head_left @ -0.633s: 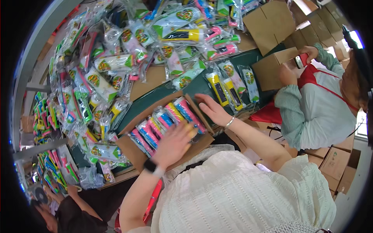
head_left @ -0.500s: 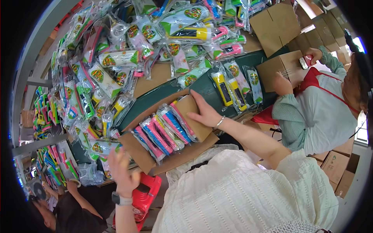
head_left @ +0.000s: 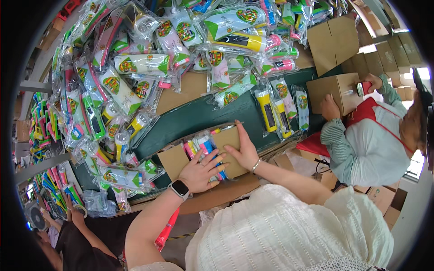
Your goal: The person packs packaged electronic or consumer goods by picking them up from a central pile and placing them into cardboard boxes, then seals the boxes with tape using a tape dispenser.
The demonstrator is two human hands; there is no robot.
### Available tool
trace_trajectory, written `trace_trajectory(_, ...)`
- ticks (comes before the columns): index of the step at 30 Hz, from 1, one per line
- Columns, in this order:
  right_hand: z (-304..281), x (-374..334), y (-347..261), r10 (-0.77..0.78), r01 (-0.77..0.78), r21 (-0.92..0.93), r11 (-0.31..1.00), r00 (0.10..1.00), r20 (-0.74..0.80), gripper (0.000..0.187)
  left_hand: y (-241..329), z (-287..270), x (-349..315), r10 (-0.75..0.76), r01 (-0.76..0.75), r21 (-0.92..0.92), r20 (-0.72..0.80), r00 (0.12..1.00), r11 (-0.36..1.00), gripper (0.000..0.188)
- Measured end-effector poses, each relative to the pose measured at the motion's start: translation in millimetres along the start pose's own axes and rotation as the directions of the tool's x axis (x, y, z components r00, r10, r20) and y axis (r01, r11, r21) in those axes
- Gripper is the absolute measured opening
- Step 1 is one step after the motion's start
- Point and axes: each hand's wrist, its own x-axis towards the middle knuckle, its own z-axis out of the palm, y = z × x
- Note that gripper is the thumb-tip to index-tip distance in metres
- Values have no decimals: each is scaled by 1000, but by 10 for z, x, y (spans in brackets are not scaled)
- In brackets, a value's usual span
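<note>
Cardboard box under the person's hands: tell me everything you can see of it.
The open-topped box is plain brown, apparently corrugated cardboard, lying slightly askew at the near edge of the green table. Its two end flaps are turned inward; the long near flap spreads out toward the person. Clear-wrapped, colourful packs show in the gap. The left hand spreads over that gap; the right hand presses the right end flap. Its underside is hidden.

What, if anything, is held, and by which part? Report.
Right hand holds down the box's right flap near its far edge; left hand lies over packets, gripping nothing.
</note>
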Motion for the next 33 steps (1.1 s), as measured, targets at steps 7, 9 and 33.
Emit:
trace_trajectory(7,-542,397,152,-158,116,262,958,976,148,60,-54,-10,31,-28,31,-27,117,993,999,64)
trace_trajectory(9,-794,922,-254,-85,-101,436,894,918,387,56,-33,-10,9,-11,15,-56,78,997,998,62)
trace_trajectory(33,-195,1242,-383,-250,531,-73,844,511,822,55,-235,-91,236,-684,786,-33,-516,516,618,32)
